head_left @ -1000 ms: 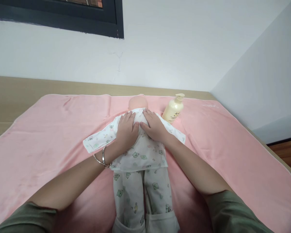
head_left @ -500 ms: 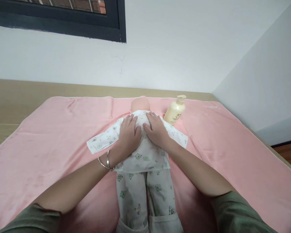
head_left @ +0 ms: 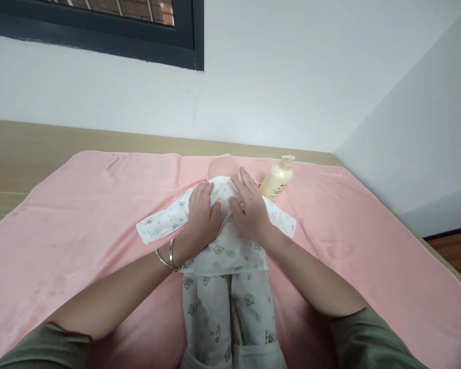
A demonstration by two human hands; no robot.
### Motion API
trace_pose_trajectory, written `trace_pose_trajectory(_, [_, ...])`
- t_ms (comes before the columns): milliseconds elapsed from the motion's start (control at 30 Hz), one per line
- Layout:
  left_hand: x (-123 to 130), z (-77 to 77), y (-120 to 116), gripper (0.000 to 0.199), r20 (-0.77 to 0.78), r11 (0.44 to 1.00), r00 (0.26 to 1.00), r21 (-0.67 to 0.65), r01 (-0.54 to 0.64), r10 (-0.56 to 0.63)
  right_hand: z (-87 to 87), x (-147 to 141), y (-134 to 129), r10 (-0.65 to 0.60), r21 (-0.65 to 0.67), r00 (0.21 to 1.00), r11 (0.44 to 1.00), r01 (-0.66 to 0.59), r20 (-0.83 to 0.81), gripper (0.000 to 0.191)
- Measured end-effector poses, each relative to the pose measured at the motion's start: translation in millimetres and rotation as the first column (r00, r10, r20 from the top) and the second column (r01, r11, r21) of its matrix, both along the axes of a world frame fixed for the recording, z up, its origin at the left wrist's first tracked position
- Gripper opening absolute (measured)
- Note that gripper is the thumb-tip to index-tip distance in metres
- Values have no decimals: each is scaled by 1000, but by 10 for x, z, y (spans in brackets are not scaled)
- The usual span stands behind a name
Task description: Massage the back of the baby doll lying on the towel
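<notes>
- Nearest, rolled green sleeves (head_left: 372, 341) are framing the view, and two silver bangles (head_left: 171, 254) are circling the left wrist.
- Between the forearms, a doll (head_left: 230, 246) is lying on the blanket (head_left: 100, 215), its patterned trousers (head_left: 211, 312) pointing towards the person and its head (head_left: 223, 167) away.
- The doll's patterned white top (head_left: 234, 261) is spreading its sleeves out to both sides; the hands are covering part of its chest and shoulders.
- Beyond the right hand, a cream pump bottle (head_left: 277, 180) is standing just beside the doll's shoulder.
- The left hand (head_left: 203, 212) is lying open and palm down on the top, its thumb spreading inwards; it is gripping nothing.
- The right hand (head_left: 250, 207) is also opening flat over the other side of the chest, fingers extending towards the shoulder, grasping nothing; whether its fingertips are touching, I cannot tell.
- Underneath, the pink blanket is covering most of a wooden surface (head_left: 42, 138) and wrinkling near the doll.
- Farthest, a white wall (head_left: 272, 77) is rising behind, a dark window frame (head_left: 100, 38) is filling the upper left, and brown wood (head_left: 453, 251) is showing at the right edge.
</notes>
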State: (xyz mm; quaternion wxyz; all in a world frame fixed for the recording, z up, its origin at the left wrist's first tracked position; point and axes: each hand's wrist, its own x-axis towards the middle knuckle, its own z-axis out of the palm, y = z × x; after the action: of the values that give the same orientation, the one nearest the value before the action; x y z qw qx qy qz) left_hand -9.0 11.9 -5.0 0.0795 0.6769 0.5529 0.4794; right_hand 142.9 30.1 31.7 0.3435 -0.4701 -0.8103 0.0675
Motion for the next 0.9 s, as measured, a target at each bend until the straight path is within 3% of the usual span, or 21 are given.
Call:
trace_pose_trajectory(133, [-1, 21, -8, 55, 41, 1000, 999, -29, -4, 5, -3, -6, 10, 69, -116, 992, 992, -57, 102, 51])
trace_pose_trajectory(333, [-3, 51, -30, 55, 103, 997, 994, -74, 35, -27, 1, 33, -2, 57, 113, 997, 992, -51, -51, 48])
trace_pose_trajectory(533, [-1, 11, 5, 58, 119, 999, 993, -38, 23, -19, -107, 2, 34, 80, -28, 997, 996, -80, 14, 49])
trace_pose_trajectory(667, [4, 8, -1, 59, 122, 998, 992, -49, 36, -30, -3, 21, -18, 51, 74, 998, 996, -49, -31, 51])
trace_pose_trajectory(767, [-7, 22, 19, 58, 94, 994, 994, -89, 62, -54, 25, 10, -31, 28, 49, 995, 998, -33, 94, 51])
trace_pose_trajectory(900, [-88, 70, 98, 60, 39, 975, 993, -191, 117, -111, 105, 30, -82, 132, -139, 908, 987, -83, 398, 54])
